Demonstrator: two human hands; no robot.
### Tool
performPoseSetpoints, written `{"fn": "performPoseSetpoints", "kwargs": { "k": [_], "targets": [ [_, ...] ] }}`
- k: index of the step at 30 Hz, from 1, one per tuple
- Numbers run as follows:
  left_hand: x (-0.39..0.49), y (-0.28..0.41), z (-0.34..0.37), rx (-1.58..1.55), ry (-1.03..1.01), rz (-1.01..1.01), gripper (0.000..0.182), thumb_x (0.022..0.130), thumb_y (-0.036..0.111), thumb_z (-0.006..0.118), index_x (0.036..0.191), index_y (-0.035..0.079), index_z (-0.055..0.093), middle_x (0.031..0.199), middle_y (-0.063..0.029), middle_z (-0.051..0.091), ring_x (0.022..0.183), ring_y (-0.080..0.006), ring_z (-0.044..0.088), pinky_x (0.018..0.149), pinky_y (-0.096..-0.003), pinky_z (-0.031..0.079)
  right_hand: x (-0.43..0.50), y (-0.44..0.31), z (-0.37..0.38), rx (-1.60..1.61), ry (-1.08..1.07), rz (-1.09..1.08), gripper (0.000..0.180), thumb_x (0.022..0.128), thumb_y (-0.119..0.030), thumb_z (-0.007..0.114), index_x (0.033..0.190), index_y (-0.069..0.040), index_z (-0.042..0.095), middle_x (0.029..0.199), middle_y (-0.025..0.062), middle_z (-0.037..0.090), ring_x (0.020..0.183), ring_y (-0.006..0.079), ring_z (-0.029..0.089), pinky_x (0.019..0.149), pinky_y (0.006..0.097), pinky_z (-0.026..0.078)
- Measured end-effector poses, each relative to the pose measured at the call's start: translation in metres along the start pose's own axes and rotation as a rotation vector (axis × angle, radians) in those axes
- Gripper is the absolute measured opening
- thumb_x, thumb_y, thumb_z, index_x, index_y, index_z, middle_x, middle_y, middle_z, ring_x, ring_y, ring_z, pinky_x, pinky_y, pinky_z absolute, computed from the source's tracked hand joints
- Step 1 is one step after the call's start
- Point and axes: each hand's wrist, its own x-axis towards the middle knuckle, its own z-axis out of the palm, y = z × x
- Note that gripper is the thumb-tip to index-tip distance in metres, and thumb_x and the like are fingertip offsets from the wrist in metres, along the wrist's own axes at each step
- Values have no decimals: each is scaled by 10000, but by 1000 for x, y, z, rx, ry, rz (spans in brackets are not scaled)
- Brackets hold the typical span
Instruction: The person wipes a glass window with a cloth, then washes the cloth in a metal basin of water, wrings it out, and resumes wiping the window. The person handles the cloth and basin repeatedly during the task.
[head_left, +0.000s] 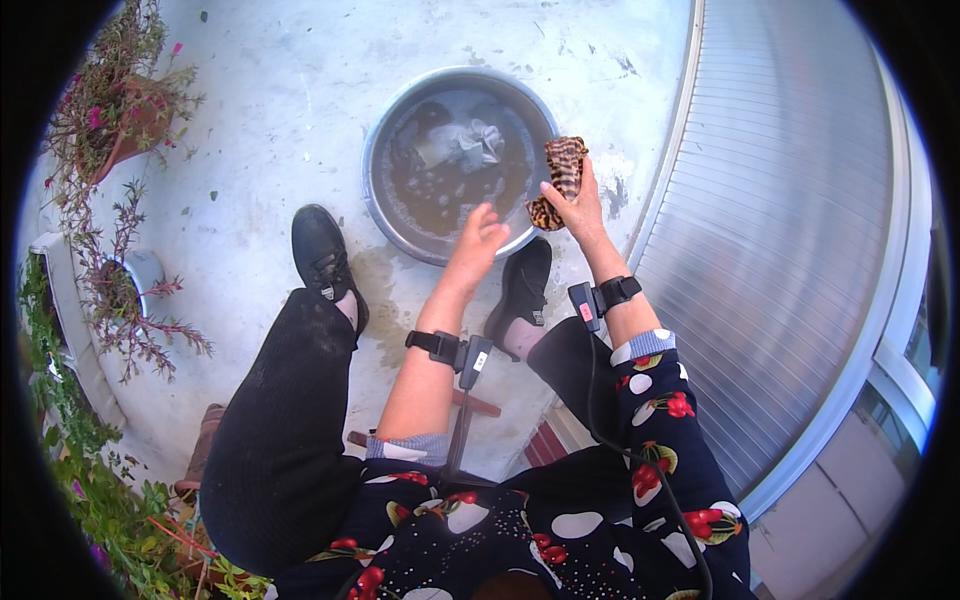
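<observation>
A round metal basin (459, 255) stands on the pale floor before me, holding murky water with some suds. A white cloth (469, 145) lies partly in the water near its far side. My right hand (581, 210) grips a bunched brown-and-black striped cloth (564, 169) at the basin's right rim. Over the near rim is my left hand (480, 238), its fingers apart and holding nothing. Each forearm wears a black strap with a small dark device.
Potted flowering plants (124, 135) and a white pot (142, 281) line the left side. A ribbed metal panel (765, 247) rises at the right. My black shoes (322, 247) flank the basin's near side. A cable runs along my right arm.
</observation>
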Motion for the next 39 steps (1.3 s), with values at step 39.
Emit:
{"fn": "performPoseSetpoints", "kwargs": {
  "k": [39],
  "targets": [
    [4,-12,-22,-102,24,10,703,1044,453,717,1602,83,505,1575,-155,581,1475,-244,541,1239,-411,393,17,-15,-1,211,42,184,756,986,-536,724,1530,-50,524,1365,189,718,1295,362,677,1117,438,489]
  ]
}}
